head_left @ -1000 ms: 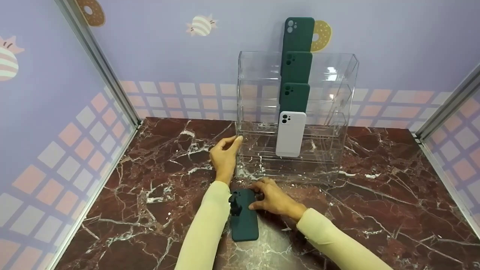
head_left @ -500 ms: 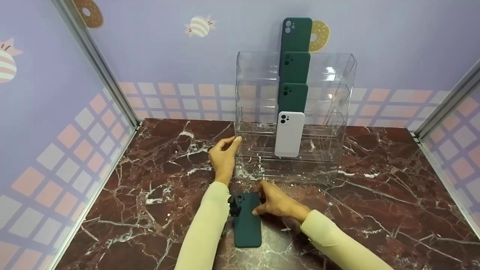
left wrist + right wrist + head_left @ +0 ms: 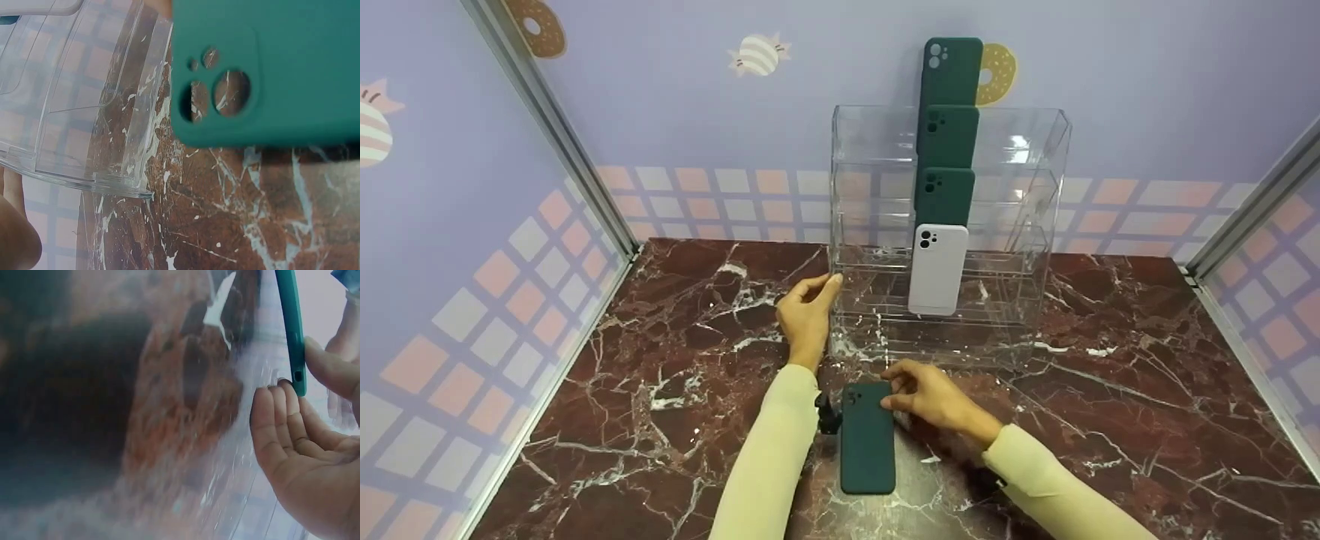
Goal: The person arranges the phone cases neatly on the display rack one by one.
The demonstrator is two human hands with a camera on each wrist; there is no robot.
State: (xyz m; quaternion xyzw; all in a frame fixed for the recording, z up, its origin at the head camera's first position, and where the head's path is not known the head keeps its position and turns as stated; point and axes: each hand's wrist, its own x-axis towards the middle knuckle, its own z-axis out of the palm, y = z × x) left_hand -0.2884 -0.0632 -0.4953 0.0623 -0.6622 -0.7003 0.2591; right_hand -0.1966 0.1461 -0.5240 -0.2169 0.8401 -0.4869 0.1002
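Note:
My right hand (image 3: 934, 397) pinches a dark green phone case (image 3: 868, 450) between thumb and fingers at its upper right edge. In the left wrist view the phone case (image 3: 292, 73) looms close, marble showing through its camera holes. The right wrist view has its narrow side (image 3: 292, 332) between thumb and fingertips. My left hand (image 3: 808, 319) grips the left side of a clear tiered display rack (image 3: 877, 330), thumb at its edge. A white phone case (image 3: 937, 270) stands in the rack's front tier, with green phone cases (image 3: 949, 196) stepped up behind it.
The rack stands near the patterned back wall (image 3: 720, 187) on a dark red marble tabletop (image 3: 697, 435). Metal corner posts (image 3: 555, 120) rise at both sides. A small black device (image 3: 826, 415) sits at the left sleeve, beside the held case.
My right hand has shifted right, carrying the green phone case, which now lies clear of the black device in the head view. The left hand has stayed at the rack.

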